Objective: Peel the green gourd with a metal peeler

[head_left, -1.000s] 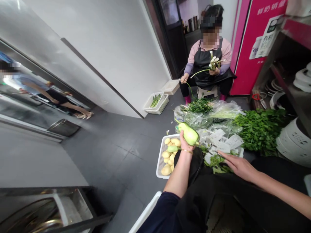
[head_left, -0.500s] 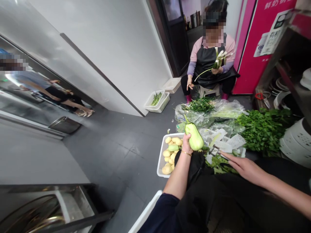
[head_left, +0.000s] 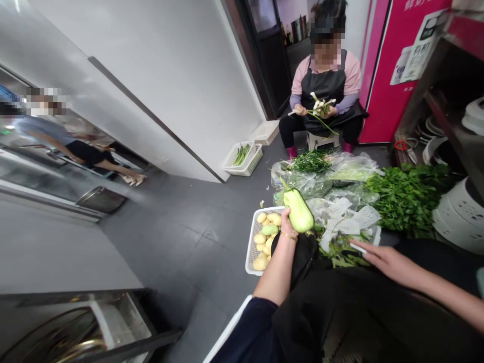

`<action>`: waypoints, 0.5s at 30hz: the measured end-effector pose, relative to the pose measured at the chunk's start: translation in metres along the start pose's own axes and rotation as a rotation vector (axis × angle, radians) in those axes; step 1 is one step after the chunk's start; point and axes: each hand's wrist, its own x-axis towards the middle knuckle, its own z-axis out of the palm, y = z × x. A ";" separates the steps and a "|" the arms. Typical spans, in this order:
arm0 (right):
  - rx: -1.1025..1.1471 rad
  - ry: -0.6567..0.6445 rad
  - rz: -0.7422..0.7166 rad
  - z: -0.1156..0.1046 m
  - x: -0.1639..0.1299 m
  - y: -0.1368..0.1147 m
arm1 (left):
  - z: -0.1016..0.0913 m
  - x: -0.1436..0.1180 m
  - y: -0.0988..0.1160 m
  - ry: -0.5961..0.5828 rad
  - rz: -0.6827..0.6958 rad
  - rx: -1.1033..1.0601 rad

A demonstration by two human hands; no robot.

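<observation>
To the left of our left hand (head_left: 288, 222), just below the fingers, sits the white basket (head_left: 250, 252) of yellow potatoes (head_left: 260, 238), with one small green piece among them. Our left-hand fingers are wrapped around the lower end of the pale green gourd (head_left: 298, 210), holding it up over the near corner of the basket with its stem pointing away from us. Compared with a second ago the gourd has turned from lying almost crosswise to standing steeper, and it sits a little further right of the basket now. We judge that we are turning it in the grip to look it over.

Right of those fingers lies the litter of white foam netting (head_left: 346, 219) and green trimmings (head_left: 340, 252). Our right hand (head_left: 381, 259) has drawn slightly back towards us; its fingers are stretched out flat and apart, gripping nothing, tips over the trimmings. Beyond them the leafy greens (head_left: 404, 199) are heaped. Across the floor a seated co-worker (head_left: 325, 91) has lowered a bunch of scallions (head_left: 319, 108) to the lap.
</observation>
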 end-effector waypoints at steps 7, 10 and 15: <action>0.035 0.285 -0.163 -0.041 0.092 -0.080 | 0.019 -0.006 -0.014 -0.087 -0.061 0.032; 0.083 0.353 -0.152 -0.022 0.081 -0.064 | 0.017 -0.014 -0.028 -0.127 0.018 0.088; 0.428 0.310 0.124 -0.007 0.034 -0.021 | 0.006 -0.024 -0.076 -0.171 -0.261 0.115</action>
